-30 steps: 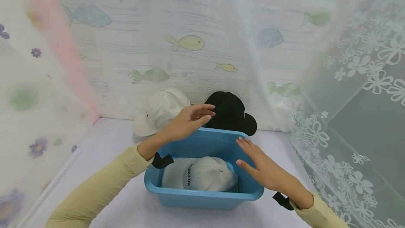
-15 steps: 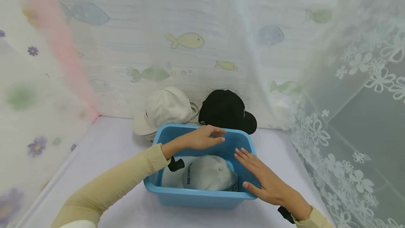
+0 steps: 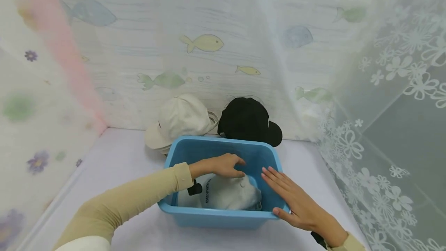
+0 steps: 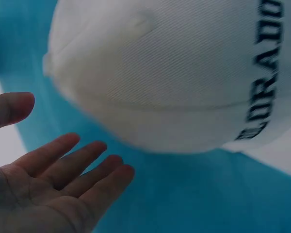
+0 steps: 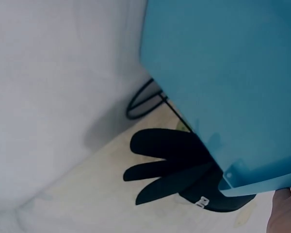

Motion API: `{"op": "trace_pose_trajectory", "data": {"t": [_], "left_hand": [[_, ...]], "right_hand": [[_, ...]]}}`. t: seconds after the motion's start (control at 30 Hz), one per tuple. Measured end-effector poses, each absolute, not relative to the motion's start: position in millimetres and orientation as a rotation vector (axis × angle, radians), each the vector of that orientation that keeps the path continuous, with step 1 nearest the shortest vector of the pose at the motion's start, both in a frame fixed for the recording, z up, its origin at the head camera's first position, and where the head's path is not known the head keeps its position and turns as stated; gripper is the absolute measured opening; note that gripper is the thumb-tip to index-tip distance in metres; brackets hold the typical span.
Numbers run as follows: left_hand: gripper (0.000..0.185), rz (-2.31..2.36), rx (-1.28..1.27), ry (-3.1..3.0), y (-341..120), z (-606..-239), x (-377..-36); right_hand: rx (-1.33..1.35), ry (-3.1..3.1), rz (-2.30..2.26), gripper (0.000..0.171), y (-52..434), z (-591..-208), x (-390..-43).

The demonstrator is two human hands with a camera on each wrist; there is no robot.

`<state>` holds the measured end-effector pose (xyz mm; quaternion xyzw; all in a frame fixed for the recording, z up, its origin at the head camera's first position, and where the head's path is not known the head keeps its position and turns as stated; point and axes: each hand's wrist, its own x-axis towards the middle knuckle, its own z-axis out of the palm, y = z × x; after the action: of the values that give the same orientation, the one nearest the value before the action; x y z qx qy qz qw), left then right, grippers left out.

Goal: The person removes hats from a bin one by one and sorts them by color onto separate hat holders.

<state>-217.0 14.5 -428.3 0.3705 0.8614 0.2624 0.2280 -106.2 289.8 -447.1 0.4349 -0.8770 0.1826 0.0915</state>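
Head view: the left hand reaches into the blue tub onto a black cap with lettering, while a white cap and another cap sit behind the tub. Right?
Not quite: the cap in the tub is white, with dark lettering, not black. The head view shows the left hand on it inside the blue tub. The black cap sits behind the tub beside the white cap.
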Motion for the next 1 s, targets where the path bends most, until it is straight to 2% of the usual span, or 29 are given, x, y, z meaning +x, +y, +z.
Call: {"op": "trace_pose_trajectory", "data": {"t": [0.33, 0.6, 1.0], "left_hand": [[0.056, 0.635, 1.031, 2.259, 15.7, -447.4, -207.4], [0.076, 0.549, 0.934, 2.340, 15.0, -448.2, -194.9], [0.043, 0.632, 1.091, 2.345, 14.2, -453.4, -194.5]], "right_hand": [[1.308, -2.566, 0.567, 0.069, 289.6, -448.2, -103.9], [1.315, -2.533, 0.619, 0.069, 288.1, -450.6, -104.3], [1.323, -2.488, 0.603, 0.070, 288.8, -450.2, -106.0]]}}
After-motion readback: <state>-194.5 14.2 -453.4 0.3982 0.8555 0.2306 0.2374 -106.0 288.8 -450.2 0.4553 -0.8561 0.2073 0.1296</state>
